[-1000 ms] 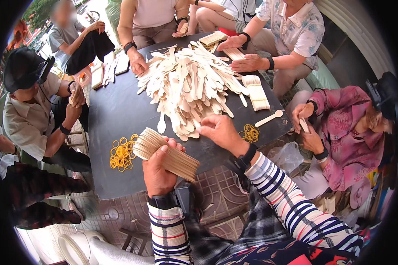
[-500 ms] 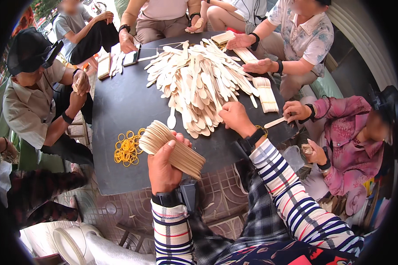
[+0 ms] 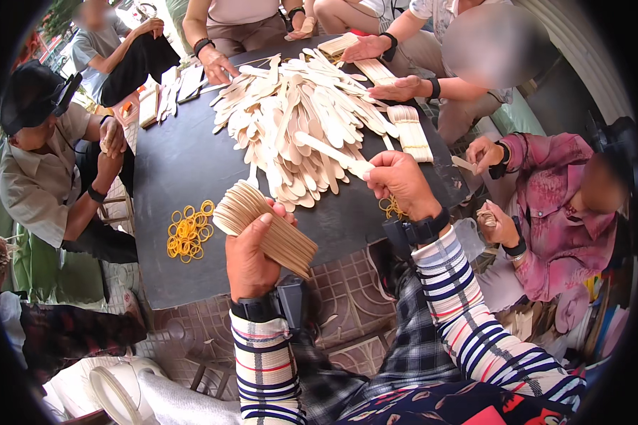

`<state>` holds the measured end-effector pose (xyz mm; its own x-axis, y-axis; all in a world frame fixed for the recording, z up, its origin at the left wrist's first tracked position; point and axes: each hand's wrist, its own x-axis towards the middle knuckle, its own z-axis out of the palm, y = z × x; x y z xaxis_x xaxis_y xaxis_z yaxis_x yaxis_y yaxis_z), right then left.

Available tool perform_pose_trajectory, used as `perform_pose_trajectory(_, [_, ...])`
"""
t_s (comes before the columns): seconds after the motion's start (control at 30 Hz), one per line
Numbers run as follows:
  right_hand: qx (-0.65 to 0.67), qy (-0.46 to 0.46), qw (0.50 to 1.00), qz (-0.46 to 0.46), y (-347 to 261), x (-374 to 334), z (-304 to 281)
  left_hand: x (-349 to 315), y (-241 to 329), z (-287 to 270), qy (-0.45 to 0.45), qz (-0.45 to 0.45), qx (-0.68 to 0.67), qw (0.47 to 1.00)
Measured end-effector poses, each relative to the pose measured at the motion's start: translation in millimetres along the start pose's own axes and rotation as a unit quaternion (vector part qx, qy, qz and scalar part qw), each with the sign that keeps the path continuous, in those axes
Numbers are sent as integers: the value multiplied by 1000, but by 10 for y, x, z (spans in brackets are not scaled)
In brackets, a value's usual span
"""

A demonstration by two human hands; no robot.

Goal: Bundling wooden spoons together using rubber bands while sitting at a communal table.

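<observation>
My left hand is closed around a thick stack of wooden spoons, their rounded ends fanned toward the upper left. Between the thumb and fingers of my right hand is a single wooden spoon, pointing left over the near side of a big loose pile of wooden spoons. On the dark table, yellow rubber bands lie in a heap left of the stack. A few more rubber bands show just below my right hand.
A banded bundle of wooden sticks lies right of the pile, with more bundles at the far right edge. Several people sit around the table, one in a pink shirt handling sticks. A white bucket stands at lower left.
My right hand has drawn back from the pile toward the right, bringing out one wooden spoon. My left hand still grips the stack. The view has shifted slightly.
</observation>
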<state>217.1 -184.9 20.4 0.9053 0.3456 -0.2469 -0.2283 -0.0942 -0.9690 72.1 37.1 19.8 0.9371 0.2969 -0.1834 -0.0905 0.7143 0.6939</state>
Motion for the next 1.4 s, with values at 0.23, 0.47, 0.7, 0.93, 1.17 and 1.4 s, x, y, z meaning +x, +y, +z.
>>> perform_pose_trajectory(0.23, [-141, -23, 986, -89, -239, -354, -10, -51, -118, 162, -20, 8, 71, 997])
perform_pose_trajectory(0.47, [-120, -71, 986, -93, -526, -683, 99, -66, -323, 274, -86, 7, 160, 983])
perform_pose_trajectory(0.7, [-163, 20, 951, -264, -231, -569, 334, -64, -522, 306, -95, -33, 156, 983])
perform_pose_trajectory(0.93, [-185, 0, 944, -274, -150, -538, 391, -83, -626, 364, -100, -22, 163, 981])
perform_pose_trajectory(1.17, [-156, -58, 948, -271, -100, -504, 439, -94, -592, 313, -119, -31, 174, 977])
perform_pose_trajectory(1.4, [13, -218, 965, -145, -112, -451, 255, -86, -571, 258, -197, -114, 107, 968])
